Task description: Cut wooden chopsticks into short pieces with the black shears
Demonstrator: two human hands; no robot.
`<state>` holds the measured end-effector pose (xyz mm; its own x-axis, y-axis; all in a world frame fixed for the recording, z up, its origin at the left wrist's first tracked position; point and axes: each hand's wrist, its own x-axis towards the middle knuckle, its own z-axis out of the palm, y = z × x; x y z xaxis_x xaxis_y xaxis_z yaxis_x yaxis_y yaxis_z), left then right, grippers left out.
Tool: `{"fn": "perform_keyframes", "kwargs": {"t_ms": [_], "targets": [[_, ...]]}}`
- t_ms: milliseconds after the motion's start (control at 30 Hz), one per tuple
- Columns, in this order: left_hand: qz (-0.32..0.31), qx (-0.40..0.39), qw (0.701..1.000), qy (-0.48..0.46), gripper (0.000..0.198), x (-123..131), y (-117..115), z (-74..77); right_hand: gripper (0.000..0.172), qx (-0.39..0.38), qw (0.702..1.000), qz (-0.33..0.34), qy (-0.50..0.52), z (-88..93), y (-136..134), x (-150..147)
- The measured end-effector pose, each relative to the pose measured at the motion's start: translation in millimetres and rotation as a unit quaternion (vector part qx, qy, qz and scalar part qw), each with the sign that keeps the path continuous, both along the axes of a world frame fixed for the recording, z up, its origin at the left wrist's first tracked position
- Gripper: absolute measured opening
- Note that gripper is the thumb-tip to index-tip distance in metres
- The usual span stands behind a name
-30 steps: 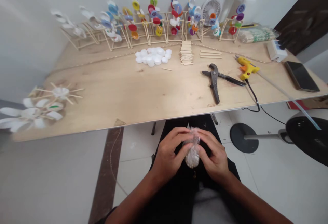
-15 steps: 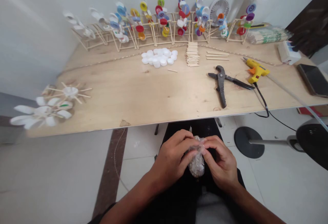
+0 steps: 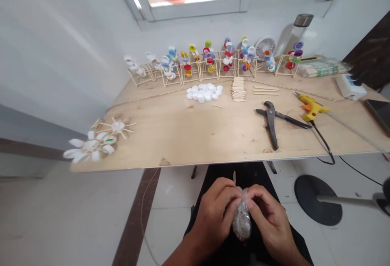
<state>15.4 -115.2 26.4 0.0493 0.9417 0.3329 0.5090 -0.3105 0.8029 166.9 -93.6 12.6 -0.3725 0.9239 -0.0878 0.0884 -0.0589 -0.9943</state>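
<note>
A clear plastic bag [image 3: 242, 222] hangs between my hands over my lap, its lower part bulging with small contents I cannot make out. My left hand [image 3: 215, 207] pinches the gathered neck of the bag from the left. From the other side, the thumb and forefinger of my right hand [image 3: 268, 217] grip the same neck. Both hands are below the front edge of the wooden table [image 3: 189, 140].
On the table lie white bottle caps [image 3: 204, 92], short sticks [image 3: 238, 90], pliers [image 3: 271, 122] and a yellow glue gun [image 3: 312, 105]. Stick frames with coloured caps [image 3: 210, 61] line the back. White flower-like wheels [image 3: 91, 146] sit at the left. A round black base [image 3: 318, 199] stands on the floor.
The view has tilted up, so the window shows and the table sits lower and further right. Both hands still hold the bag's neck, with little change in grip.
</note>
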Motion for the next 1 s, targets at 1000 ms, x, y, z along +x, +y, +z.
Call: {"fn": "perform_keyframes", "kwargs": {"t_ms": [1000], "targets": [[0.209,-0.260,0.717,-0.612,0.015,-9,17,-23.0,0.010,-0.188,0.947,-0.101,0.241,-17.8,12,0]]}}
